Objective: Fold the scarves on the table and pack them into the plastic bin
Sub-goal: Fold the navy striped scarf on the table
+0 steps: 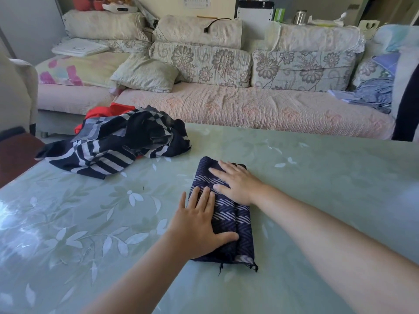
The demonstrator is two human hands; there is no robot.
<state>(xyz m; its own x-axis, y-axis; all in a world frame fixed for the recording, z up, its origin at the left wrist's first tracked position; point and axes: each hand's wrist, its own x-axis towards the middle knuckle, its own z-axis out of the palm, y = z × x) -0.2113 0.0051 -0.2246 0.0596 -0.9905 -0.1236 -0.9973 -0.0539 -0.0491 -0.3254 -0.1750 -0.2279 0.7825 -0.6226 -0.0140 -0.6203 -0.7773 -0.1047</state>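
A person presses both palms flat, fingers straight and gripping nothing, on a navy patterned scarf (229, 217) folded into a narrow packet near the middle of the glass-topped table (317, 177), the left hand (199, 225) on its near part and the right hand (235, 184) on its far end. At the far left, a striped scarf (108, 150) lies crumpled over a red cloth (102, 113), both apparently yet to be folded. No plastic bin is in view, so packing appears not yet begun.

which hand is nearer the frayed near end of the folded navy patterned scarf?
Left. The left hand presses flat on the folded navy patterned scarf, on its near half, beside the frayed end; the right hand lies flat on its far half.
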